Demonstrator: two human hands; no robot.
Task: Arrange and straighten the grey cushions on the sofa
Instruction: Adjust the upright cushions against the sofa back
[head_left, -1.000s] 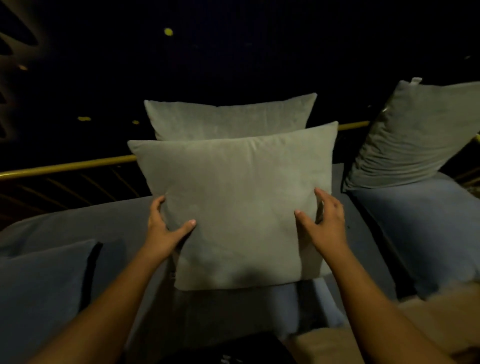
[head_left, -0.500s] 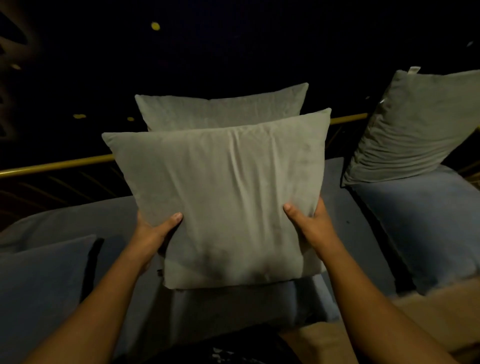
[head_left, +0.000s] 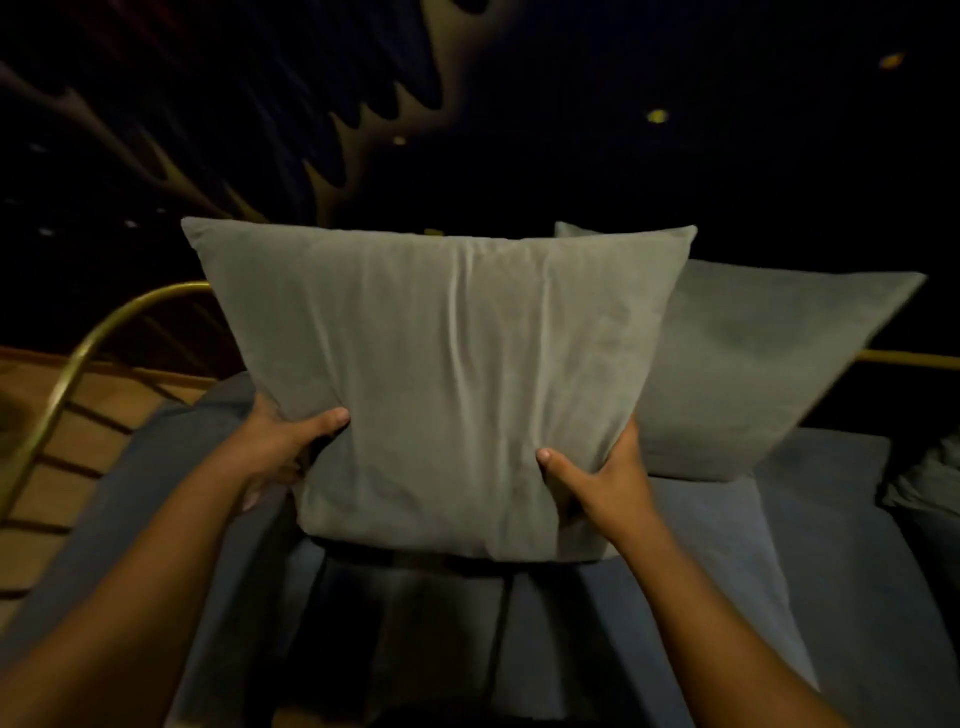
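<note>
A square grey cushion (head_left: 447, 374) hangs upright in the middle of the view, lifted off the blue-grey sofa seat (head_left: 831, 561). My left hand (head_left: 283, 447) grips its lower left edge, thumb on the front. My right hand (head_left: 597, 483) pinches its lower right edge, thumb pressed into the fabric. A second grey cushion (head_left: 769, 364) leans behind it to the right, resting on the seat, partly hidden by the held one. The edge of another grey cushion (head_left: 930, 483) shows at the far right.
A curved brass rail (head_left: 78, 364) bounds the sofa on the left and continues as the brass rail (head_left: 914, 358) behind the right cushion. Beyond it at left lies a brown patterned floor (head_left: 47, 467). The background is dark with a few small lights.
The front cushion has been lifted off the seat and carried left, away from the one behind it. The view has swung left, so the right-hand cushion is nearly out of frame.
</note>
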